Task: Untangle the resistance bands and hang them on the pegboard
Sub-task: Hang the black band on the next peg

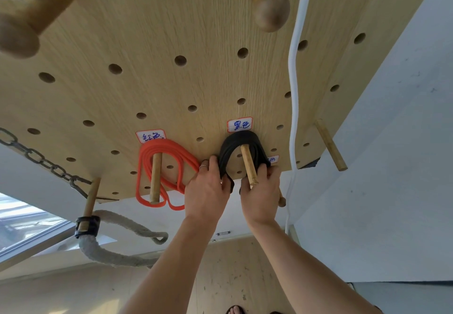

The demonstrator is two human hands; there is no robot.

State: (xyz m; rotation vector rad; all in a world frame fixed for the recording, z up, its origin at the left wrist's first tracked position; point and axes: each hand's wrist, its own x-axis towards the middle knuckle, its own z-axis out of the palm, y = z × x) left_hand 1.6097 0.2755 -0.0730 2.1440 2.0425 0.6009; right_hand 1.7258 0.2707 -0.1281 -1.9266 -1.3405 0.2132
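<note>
Both hands (208, 191) (261, 191) hold coiled black band (235, 142) over peg (248, 164).

Pegboard (196, 31): pale wood, matt grain.
Pegs (248, 165): smooth wood.
Black band (235, 142): matt rubber.
Orange band (169, 147): smooth rubber.
Chain (36, 156): dull metal.
Rope (117, 257): rough fibre.

handwritten label 红色 (150, 136), label 黑色 (239, 125)
</note>
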